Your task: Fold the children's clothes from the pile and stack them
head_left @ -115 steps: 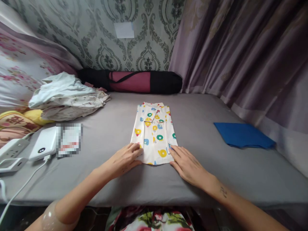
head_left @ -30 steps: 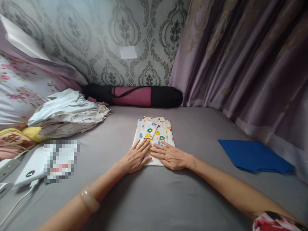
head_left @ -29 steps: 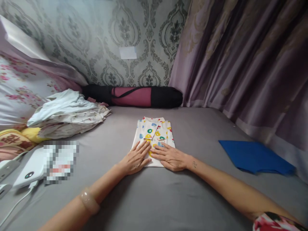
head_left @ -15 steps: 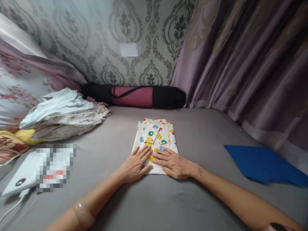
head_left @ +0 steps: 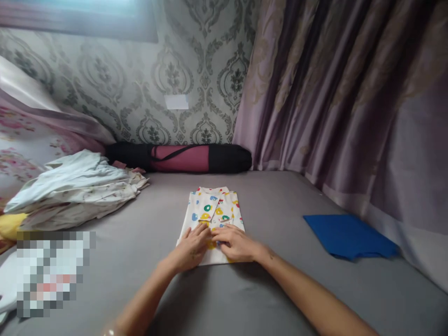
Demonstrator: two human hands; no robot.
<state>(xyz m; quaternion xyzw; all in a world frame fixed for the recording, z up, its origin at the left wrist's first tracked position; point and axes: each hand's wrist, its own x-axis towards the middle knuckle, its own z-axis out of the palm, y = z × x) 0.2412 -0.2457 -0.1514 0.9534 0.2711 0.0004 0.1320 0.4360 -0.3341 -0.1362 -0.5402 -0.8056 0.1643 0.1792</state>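
Note:
A white shirt (head_left: 199,200) with a print of coloured shapes lies on the bed, folded into a narrow block. Its collar points away from me, and both sleeves are folded onto the body. My left hand (head_left: 192,246) rests on the lower left part of the shirt, fingers stretched forward. Beside it, my right hand (head_left: 236,243) lies on the lower right part with its fingers slightly bent. The two hands nearly touch at the fingertips. Neither hand visibly grips the fabric.
A blue folded cloth (head_left: 350,236) lies to the right on the grey bed sheet (head_left: 280,294). Crumpled clothes (head_left: 80,186) are heaped at left, behind a pixelated item (head_left: 56,275). A long black and maroon bag (head_left: 180,158) lies along the wall, near purple curtains (head_left: 297,93).
The camera view has tilted up and turned slightly right. My hands remain on the shirt; the right fingers are more bent and the hands a little closer together.

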